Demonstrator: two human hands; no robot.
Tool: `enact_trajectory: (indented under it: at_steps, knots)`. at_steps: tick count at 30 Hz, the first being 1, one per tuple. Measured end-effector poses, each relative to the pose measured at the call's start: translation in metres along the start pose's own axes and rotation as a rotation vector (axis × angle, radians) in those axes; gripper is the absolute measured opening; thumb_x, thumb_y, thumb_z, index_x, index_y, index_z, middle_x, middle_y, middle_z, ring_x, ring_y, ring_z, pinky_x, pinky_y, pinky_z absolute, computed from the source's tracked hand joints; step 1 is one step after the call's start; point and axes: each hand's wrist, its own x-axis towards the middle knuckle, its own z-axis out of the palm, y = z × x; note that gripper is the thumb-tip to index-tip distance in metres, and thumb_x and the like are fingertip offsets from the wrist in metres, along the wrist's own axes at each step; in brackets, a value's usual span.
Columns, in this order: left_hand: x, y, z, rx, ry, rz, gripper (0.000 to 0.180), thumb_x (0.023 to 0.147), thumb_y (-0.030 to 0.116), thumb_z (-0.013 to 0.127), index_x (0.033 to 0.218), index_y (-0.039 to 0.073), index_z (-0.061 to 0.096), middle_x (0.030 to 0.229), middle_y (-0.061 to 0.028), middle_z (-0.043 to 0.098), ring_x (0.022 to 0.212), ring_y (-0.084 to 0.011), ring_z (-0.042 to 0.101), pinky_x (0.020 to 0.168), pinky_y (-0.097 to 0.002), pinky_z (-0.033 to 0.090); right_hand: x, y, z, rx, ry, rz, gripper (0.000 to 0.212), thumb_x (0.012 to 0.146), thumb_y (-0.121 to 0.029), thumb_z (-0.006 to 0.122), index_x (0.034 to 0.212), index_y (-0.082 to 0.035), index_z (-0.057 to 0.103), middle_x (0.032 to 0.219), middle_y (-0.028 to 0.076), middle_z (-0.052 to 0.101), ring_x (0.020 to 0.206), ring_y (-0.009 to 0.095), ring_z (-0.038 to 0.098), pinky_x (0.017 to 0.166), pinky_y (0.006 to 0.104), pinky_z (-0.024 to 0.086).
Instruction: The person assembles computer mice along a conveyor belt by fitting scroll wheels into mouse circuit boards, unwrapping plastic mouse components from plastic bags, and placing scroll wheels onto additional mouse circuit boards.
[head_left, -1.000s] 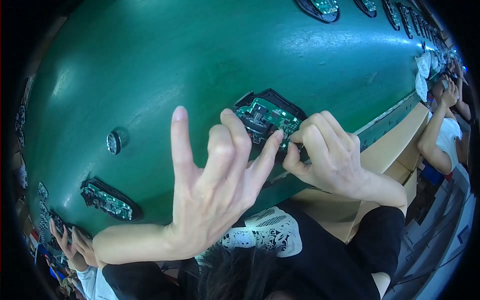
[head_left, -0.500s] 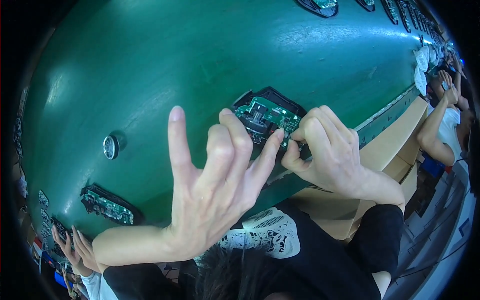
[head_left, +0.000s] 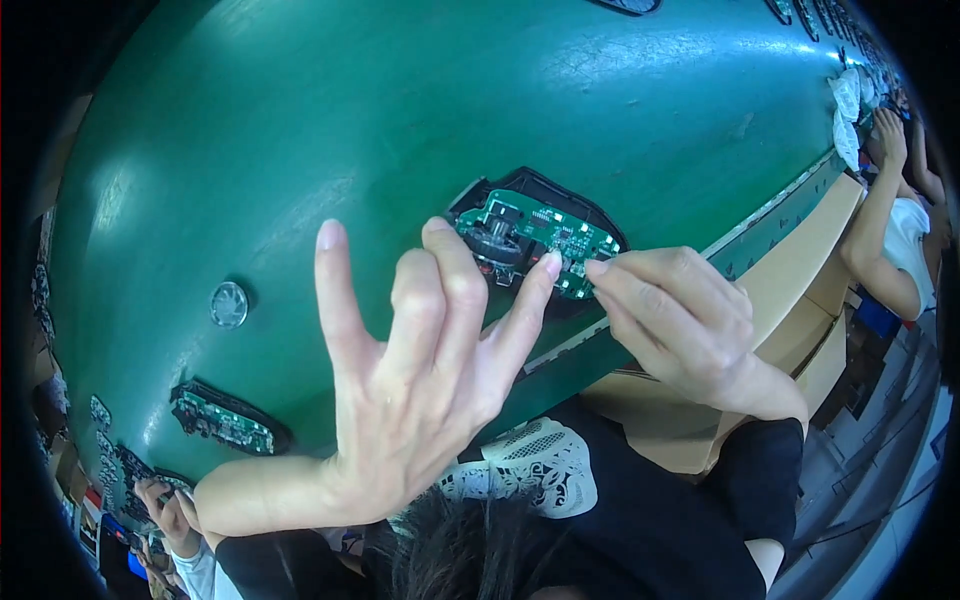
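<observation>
A half-built computer mouse [head_left: 575, 238], a black shell with a green circuit board and a dark scroll wheel, lies in front of me on the green surface. My left hand [head_left: 410, 370] grips it, thumb pressed on the board's near edge and a fingertip at its left end; another finger sticks up free. At the board's right end, my right hand [head_left: 685, 315] has its fingertips pinched together, touching or just above the board. Whatever that pinch holds, if anything, is too small to make out.
On the green worktop [head_left: 300, 120], a round, clear-looking disc [head_left: 229, 304] lies to the left, with another open mouse [head_left: 228, 418] nearer me. An open cardboard box [head_left: 790, 320] stands below the right edge. Co-workers' hands [head_left: 165, 505] show at lower left, and a co-worker's arm [head_left: 880, 240] at right.
My right hand has drawn back rightward and its fingers have straightened, uncovering more of the board's right end. The mouse has shifted slightly in my left hand's grip.
</observation>
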Motion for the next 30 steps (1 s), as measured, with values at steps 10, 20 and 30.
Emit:
enact_trajectory:
  at_steps: [10, 20, 30]
  knots:
    - [0.002, 0.0, -0.005, -0.057, -0.01, 0.011, 0.059, 0.079, 0.013, 0.064, 0.133, 0.036, 0.062, 0.114, -0.0151, 0.057, 0.098, -0.0259, 0.054, 0.108, -0.0673, 0.035, 0.0, -0.002, 0.006, -0.097, 0.062, -0.024, 0.025, 0.068, 0.0, 0.079, 0.09, -0.007, 0.069, 0.086, 0.002, 0.066, 0.067, 0.015, 0.064, 0.05, 0.0263, 0.05]
    - [0.004, -0.001, -0.004, -0.024, 0.003, 0.034, 0.058, 0.079, 0.014, 0.062, 0.134, 0.033, 0.062, 0.113, -0.0165, 0.057, 0.099, -0.027, 0.054, 0.108, -0.0677, 0.035, 0.015, -0.015, 0.007, -0.16, -0.012, 0.104, 0.026, 0.065, 0.003, 0.077, 0.084, -0.007, 0.062, 0.08, 0.004, 0.064, 0.069, 0.02, 0.065, 0.054, 0.031, 0.051]
    - [0.006, 0.0, -0.003, -0.028, 0.033, 0.025, 0.056, 0.079, 0.015, 0.062, 0.132, 0.031, 0.063, 0.112, -0.0165, 0.056, 0.101, -0.0268, 0.054, 0.11, -0.0669, 0.034, 0.023, -0.009, 0.014, -0.213, 0.008, 0.05, 0.022, 0.064, -0.004, 0.069, 0.073, -0.008, 0.05, 0.073, 0.003, 0.054, 0.059, 0.018, 0.055, 0.043, 0.0316, 0.043]
